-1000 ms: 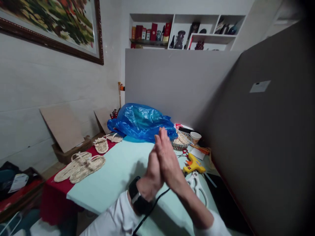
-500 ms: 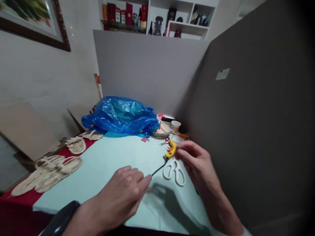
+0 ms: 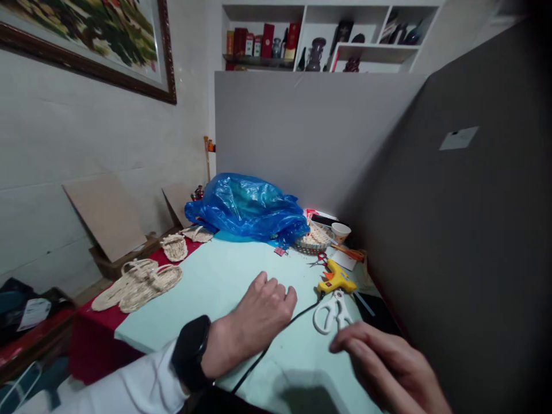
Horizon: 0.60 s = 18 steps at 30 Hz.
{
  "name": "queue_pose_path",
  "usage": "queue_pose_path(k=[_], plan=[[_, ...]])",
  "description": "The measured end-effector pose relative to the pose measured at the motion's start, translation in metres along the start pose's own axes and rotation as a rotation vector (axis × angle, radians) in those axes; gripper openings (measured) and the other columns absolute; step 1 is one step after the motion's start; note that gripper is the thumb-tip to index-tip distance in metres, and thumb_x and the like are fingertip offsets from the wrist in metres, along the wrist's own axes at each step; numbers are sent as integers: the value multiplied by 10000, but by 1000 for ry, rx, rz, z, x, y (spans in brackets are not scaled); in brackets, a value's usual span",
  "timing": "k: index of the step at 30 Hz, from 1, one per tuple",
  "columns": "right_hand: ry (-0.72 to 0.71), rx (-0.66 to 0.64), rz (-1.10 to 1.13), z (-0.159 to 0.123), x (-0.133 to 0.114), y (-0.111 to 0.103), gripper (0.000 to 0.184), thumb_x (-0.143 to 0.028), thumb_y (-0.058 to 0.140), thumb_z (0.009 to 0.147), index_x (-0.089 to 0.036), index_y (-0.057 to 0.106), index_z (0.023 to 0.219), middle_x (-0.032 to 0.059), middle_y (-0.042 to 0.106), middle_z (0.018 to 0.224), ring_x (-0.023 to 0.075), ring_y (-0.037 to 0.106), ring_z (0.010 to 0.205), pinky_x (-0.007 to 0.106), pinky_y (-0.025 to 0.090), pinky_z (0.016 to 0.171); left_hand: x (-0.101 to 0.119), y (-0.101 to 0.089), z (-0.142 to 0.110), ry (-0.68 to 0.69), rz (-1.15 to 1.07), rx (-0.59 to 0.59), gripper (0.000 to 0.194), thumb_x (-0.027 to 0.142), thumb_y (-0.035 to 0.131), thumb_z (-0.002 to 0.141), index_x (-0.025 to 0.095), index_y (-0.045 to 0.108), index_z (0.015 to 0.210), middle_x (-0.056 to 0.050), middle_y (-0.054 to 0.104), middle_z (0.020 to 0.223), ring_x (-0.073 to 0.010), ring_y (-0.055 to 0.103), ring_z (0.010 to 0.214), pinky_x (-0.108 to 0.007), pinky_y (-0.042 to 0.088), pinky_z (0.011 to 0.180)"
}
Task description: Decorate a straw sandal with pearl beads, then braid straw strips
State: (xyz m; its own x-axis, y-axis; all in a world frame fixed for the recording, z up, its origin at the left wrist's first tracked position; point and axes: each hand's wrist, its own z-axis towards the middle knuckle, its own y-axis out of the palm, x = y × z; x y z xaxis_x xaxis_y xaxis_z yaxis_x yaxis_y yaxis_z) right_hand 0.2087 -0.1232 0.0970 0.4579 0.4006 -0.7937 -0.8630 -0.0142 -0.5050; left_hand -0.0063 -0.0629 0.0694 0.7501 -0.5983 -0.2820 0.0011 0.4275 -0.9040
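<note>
My left hand (image 3: 269, 307), a dark watch at its wrist, is closed with the knuckles up over the pale green sheet (image 3: 224, 276). Its fingertips are hidden underneath, so whatever it grips does not show. The black cord (image 3: 259, 357) of a yellow glue gun (image 3: 336, 278) runs just beside and partly behind this hand. At lower right, my right hand (image 3: 383, 362) has thumb and forefinger pressed together; anything between them is too small to make out. White-handled scissors (image 3: 332, 313) lie just beyond its fingertips, beside the glue gun.
Woven straw sandals (image 3: 142, 284) lie on the red cloth at left. A blue plastic bag (image 3: 254, 210) covers something at the back. Near it stand a basket (image 3: 311, 244), a paper cup (image 3: 340, 231) and small red-handled scissors (image 3: 319, 260). A grey partition (image 3: 452, 230) borders the right side.
The view has swung left and tilted up. My right hand has moved from beside the glue gun down towards me. My left hand remains closed near the cord.
</note>
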Motion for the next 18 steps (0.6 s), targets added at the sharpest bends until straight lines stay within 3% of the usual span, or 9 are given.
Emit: queue_pose_path(k=[3,7,9,12,16,18], plan=[[-266,-119,-62,14,-9,12,129,-258,596,973,-250,716,1018,29,720,878,161,667,765,228,549,740,-9,11,17,12,80,30,285,40,465,913,96,658,1115,-145,724,931,-313,646,912,-480,472,842],[-561,-103,-128,30,-8,43,370,-121,563,966,-192,571,1329,98,707,1118,200,640,982,304,549,884,-13,27,42,50,146,26,253,51,492,901,71,710,1029,-164,722,904,-320,642,893,-525,473,850],[-711,-31,-202,34,0,60,397,-138,524,974,-131,525,1371,127,708,1073,214,610,892,333,556,801,-10,33,54,91,176,22,270,55,487,911,71,725,1039,-159,733,887,-324,649,935,-549,463,895],[-681,2,-287,36,18,82,420,-171,484,992,-109,505,1407,123,702,1019,212,592,851,327,545,749,-5,42,69,165,214,26,318,84,471,938,69,726,1127,-189,765,981,-353,644,1067,-606,430,974],[-573,179,-247,34,41,104,419,-293,414,1050,-199,496,1451,87,688,938,205,607,812,320,514,705,0,55,85,223,243,47,367,120,432,968,73,712,1200,-226,761,1134,-373,623,1179,-660,412,1015],[-478,183,-222,32,46,107,421,-298,395,1059,-256,482,1469,67,694,926,203,633,822,322,523,709,1,62,90,239,251,57,376,135,433,966,61,706,1213,-244,747,1178,-384,609,1214,-676,407,1030]])
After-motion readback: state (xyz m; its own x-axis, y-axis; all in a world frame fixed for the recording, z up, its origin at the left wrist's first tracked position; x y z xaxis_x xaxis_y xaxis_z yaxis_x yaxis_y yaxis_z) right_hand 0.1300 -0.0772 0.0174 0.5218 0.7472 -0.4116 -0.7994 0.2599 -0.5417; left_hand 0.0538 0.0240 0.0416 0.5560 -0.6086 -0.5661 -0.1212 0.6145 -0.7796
